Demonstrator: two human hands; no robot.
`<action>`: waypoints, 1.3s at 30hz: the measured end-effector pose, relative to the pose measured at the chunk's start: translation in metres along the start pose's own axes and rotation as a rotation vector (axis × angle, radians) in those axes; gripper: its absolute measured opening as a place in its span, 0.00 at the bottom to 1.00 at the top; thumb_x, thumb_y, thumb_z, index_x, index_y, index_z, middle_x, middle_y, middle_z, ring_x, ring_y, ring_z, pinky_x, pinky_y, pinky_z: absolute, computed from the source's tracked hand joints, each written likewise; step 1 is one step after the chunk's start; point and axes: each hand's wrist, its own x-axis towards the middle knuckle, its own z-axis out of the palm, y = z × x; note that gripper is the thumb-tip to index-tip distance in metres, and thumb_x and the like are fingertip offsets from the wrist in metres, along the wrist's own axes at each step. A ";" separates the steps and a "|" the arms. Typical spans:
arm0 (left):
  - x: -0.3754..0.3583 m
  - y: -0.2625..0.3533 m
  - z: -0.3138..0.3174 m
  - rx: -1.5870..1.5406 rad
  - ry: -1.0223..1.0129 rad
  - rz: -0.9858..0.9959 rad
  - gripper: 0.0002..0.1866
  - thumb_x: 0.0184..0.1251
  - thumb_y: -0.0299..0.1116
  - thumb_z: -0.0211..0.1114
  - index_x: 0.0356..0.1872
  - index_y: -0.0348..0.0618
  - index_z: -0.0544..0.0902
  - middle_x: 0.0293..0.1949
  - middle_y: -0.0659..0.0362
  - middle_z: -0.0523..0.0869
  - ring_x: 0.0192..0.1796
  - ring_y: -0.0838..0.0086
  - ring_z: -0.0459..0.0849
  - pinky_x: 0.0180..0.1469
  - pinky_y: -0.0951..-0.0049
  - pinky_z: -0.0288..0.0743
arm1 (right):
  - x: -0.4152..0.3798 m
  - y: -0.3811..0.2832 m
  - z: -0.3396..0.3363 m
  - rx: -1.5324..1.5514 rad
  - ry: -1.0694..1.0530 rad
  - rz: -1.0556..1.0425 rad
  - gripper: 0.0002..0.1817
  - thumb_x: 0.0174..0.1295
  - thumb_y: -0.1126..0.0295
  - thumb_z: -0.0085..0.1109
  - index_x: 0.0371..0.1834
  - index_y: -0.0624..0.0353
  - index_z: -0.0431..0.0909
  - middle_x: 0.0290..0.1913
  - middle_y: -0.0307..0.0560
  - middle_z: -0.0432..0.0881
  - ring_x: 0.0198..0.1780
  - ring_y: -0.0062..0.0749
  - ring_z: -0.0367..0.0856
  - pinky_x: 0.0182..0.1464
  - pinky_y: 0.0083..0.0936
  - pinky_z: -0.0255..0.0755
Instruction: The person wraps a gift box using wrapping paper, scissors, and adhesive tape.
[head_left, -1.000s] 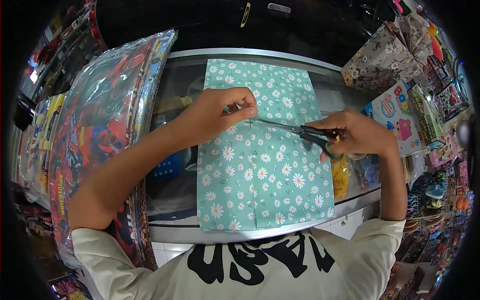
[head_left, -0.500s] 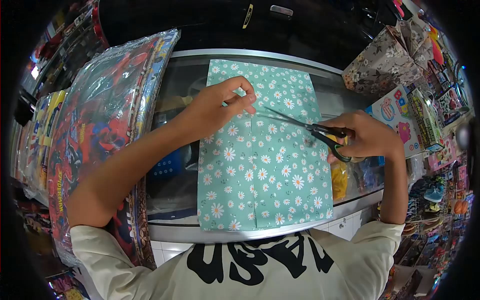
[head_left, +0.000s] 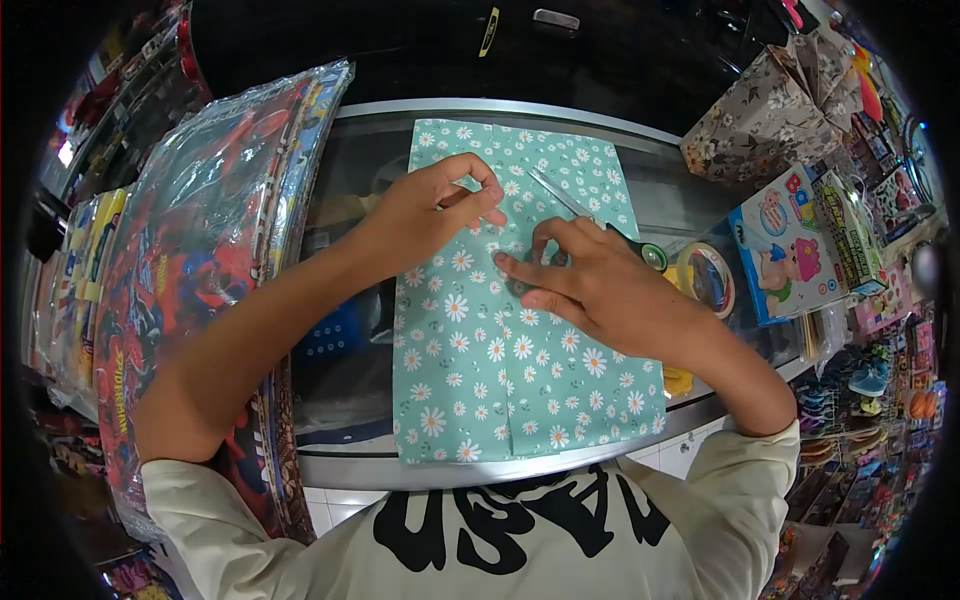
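Sheets of green daisy-patterned paper (head_left: 480, 400) lie on the glass counter, with a seam running down the middle. My left hand (head_left: 440, 205) hovers over the upper left of the paper, thumb and fingertips pinched together; whatever is between them is too small to make out. My right hand (head_left: 600, 280) is over the paper's centre right, its fingers curved and apart with nothing in them. Beyond it lie black-handled scissors (head_left: 562, 193), blades pointing up and left, partly hidden by my right hand. A roll of tape (head_left: 728, 290) rests on the counter to the right.
Plastic-wrapped packages (head_left: 200, 230) are stacked on the left. At the right stand a floral paper bag (head_left: 745, 120) and a boxed toy (head_left: 790, 245). A yellow cutter (head_left: 489, 32) lies on the black surface at the back. The counter's front edge (head_left: 360, 470) is near my body.
My right hand has let go of the scissors, which now lie on the paper, and has moved left toward my left hand. The left hand has barely moved.
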 end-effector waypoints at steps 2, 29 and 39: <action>0.000 0.000 -0.001 0.008 -0.008 0.000 0.13 0.75 0.44 0.58 0.44 0.44 0.77 0.38 0.61 0.90 0.38 0.81 0.79 0.43 0.77 0.71 | 0.001 0.005 0.004 0.115 -0.018 0.069 0.21 0.73 0.55 0.48 0.61 0.53 0.79 0.50 0.49 0.72 0.52 0.42 0.71 0.59 0.37 0.67; -0.009 0.021 0.005 0.201 0.028 -0.026 0.11 0.67 0.39 0.68 0.38 0.41 0.85 0.31 0.70 0.82 0.29 0.90 0.72 0.30 0.84 0.65 | 0.045 0.047 0.012 0.777 0.290 0.103 0.08 0.66 0.66 0.62 0.38 0.60 0.83 0.32 0.36 0.84 0.35 0.16 0.78 0.34 0.17 0.71; -0.009 0.026 0.008 0.185 0.073 0.023 0.10 0.64 0.36 0.71 0.35 0.38 0.85 0.31 0.64 0.84 0.34 0.83 0.78 0.38 0.79 0.72 | 0.052 0.043 0.018 0.987 0.247 0.188 0.09 0.69 0.65 0.59 0.41 0.60 0.81 0.32 0.35 0.82 0.33 0.15 0.76 0.38 0.17 0.73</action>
